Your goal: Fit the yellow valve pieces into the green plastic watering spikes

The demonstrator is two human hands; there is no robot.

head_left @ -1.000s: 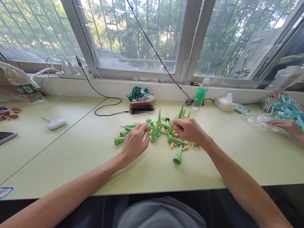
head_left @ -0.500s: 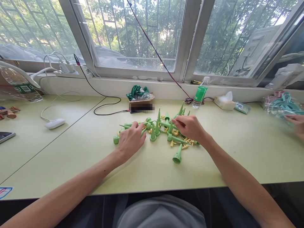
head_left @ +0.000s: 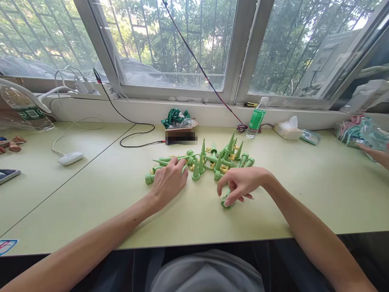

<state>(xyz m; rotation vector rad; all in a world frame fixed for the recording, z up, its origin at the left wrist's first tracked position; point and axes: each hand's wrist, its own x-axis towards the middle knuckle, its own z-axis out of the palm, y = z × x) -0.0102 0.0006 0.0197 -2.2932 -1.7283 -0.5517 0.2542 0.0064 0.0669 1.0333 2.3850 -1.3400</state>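
- Head view, centre: left hand (head_left: 169,182) at pointed green plastic cones (head_left: 196,173), grip unclear.
- Right hand (head_left: 241,184) curled over open-based green cone (head_left: 224,205), pinch unclear.
- Smooth yellow-green tabletop (head_left: 188,223), straight-edged below.

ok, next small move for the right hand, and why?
Probably close the right hand on the nearest green cone: the thumb overlaps its open end, which faces the person at the near side of the pile. Whether it's gripped yet, I can't tell.
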